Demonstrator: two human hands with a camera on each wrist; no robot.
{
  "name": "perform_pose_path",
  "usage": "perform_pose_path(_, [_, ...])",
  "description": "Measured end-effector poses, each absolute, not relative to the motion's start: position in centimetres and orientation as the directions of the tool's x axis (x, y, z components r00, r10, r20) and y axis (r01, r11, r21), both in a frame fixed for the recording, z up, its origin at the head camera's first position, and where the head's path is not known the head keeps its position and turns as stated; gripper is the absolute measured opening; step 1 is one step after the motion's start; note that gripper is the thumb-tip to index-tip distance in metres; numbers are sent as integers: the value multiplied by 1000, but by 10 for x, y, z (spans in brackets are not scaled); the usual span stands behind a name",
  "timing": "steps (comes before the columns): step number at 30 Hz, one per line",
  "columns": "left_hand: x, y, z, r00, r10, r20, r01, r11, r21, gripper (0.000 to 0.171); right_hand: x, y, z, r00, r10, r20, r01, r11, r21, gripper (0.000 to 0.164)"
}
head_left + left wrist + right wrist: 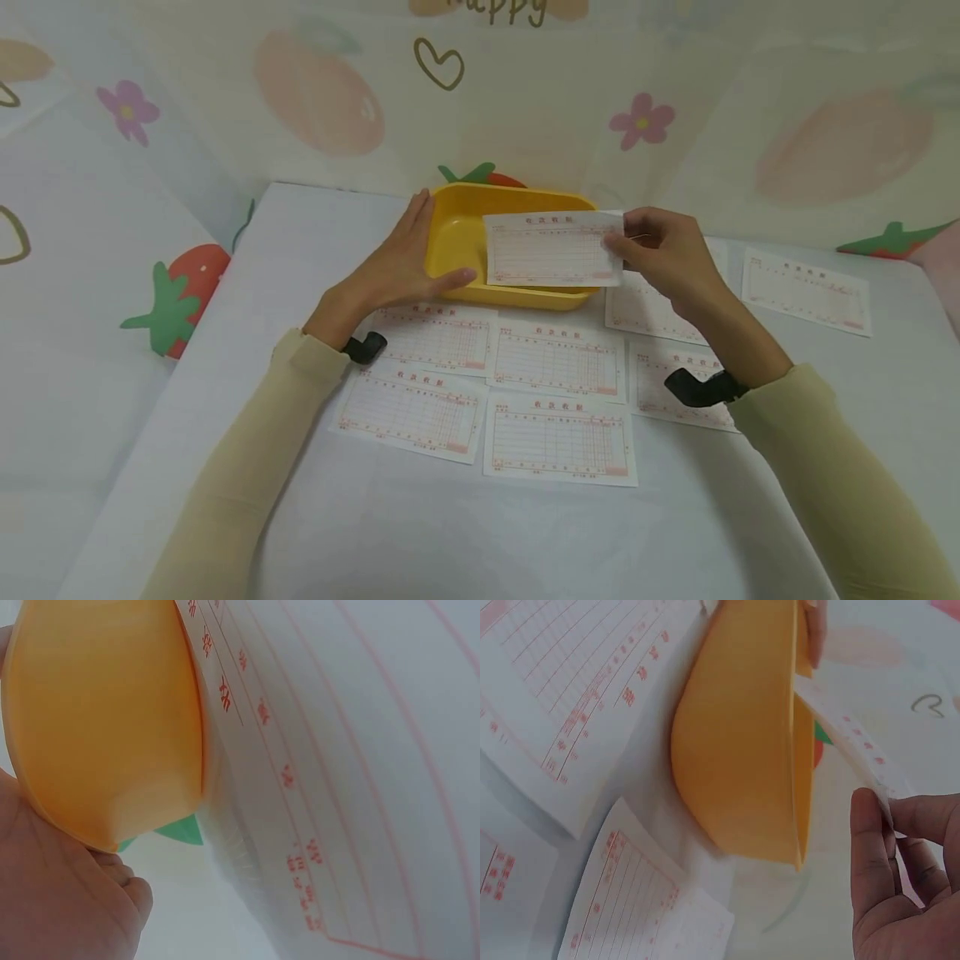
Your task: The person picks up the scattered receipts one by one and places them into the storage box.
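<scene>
A yellow plastic tray [517,298] stands at the back of the table. My left hand [401,260] holds its left end, thumb on the front rim and fingers along the far left side. In the left wrist view that hand lies against the rim of the tray [97,712]. My right hand [667,250] pinches the right edge of a white receipt slip [551,250] printed in red, between thumb and fingers. The slip overlaps the tray's opening in the head view. From the right wrist view, the slip [844,731] slants with its far end at the tray's rim.
Several similar receipt slips [558,442] lie flat in front of the tray. To the right, one slip [671,308] lies partly under my right hand's outline, and another [806,292] sits farther right. A patterned cloth [510,108] hangs behind the white table [450,533].
</scene>
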State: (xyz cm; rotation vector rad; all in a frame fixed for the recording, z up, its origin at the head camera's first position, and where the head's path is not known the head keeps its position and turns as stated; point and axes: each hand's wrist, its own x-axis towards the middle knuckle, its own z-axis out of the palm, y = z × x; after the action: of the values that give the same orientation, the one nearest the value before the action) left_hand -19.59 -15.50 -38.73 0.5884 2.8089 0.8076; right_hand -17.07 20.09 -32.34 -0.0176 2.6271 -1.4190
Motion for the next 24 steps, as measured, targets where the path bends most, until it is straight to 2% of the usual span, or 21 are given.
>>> perform_pose_path(10, [-195,-155,-388,-914,402,-49,314,780,540,127,-180,177,-331,-988,-133,-78,-12,570,-822,35])
perform_pose_path(24, [-197,-159,-391,-909,415,-32,326,756,567,126,-184,156,-335,-974,-220,-61,-107,675,-730,39])
